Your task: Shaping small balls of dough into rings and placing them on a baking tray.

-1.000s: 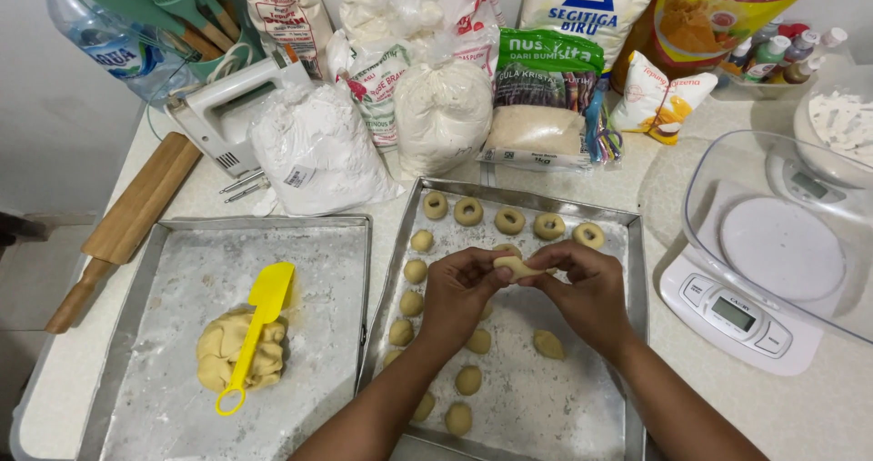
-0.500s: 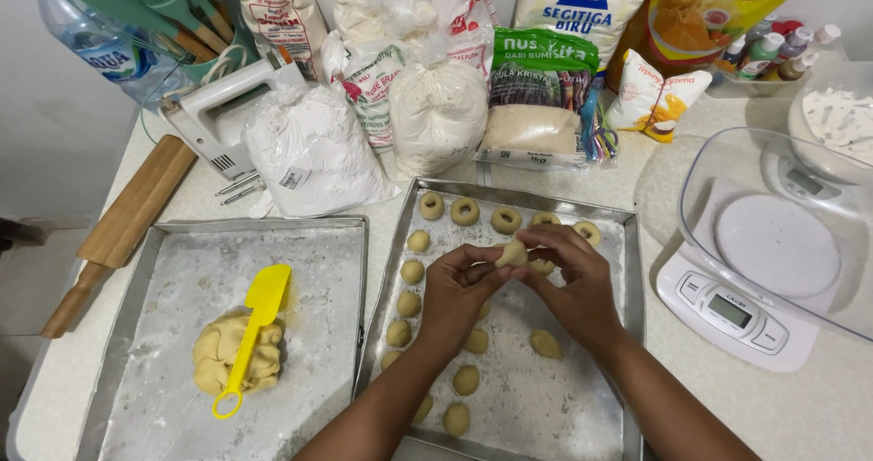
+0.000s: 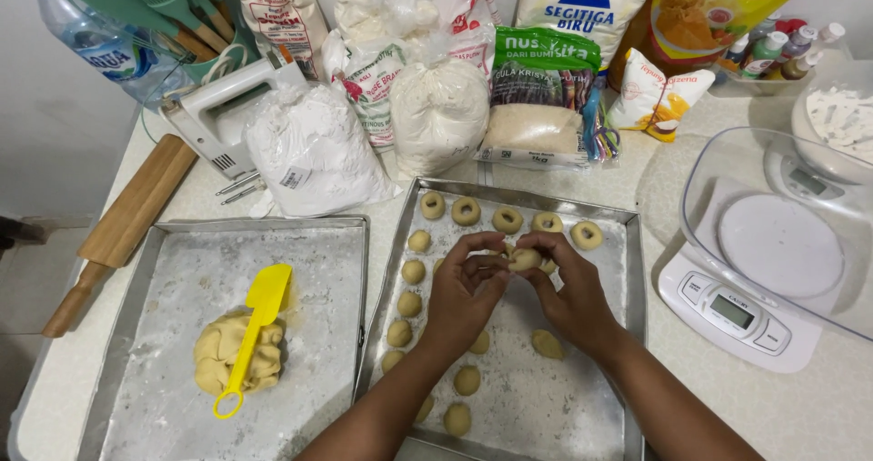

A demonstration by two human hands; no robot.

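Both my hands meet over the right metal tray (image 3: 627,334), which is dusted with flour. My left hand (image 3: 464,297) and my right hand (image 3: 573,293) pinch one small pale dough ball (image 3: 525,259) between the fingertips, just above the tray. Several shaped dough rings (image 3: 466,211) line the tray's far edge. Several plain dough balls (image 3: 408,304) run down its left side, and one lies apart near my right wrist (image 3: 546,343). On the left floured tray (image 3: 182,270) sits a lump of dough (image 3: 238,356) with a yellow plastic scraper (image 3: 255,329) lying across it.
A wooden rolling pin (image 3: 123,229) lies at the far left. A white hand mixer (image 3: 223,115), bags of flour (image 3: 314,152) and sugar (image 3: 536,106), and a water bottle (image 3: 91,38) crowd the back. At the right stands a white kitchen scale (image 3: 737,311) under a clear bowl (image 3: 782,225).
My hands have stayed over the right tray, turning the dough ball between the fingers; it shifted slightly right and back. Nothing else moved.
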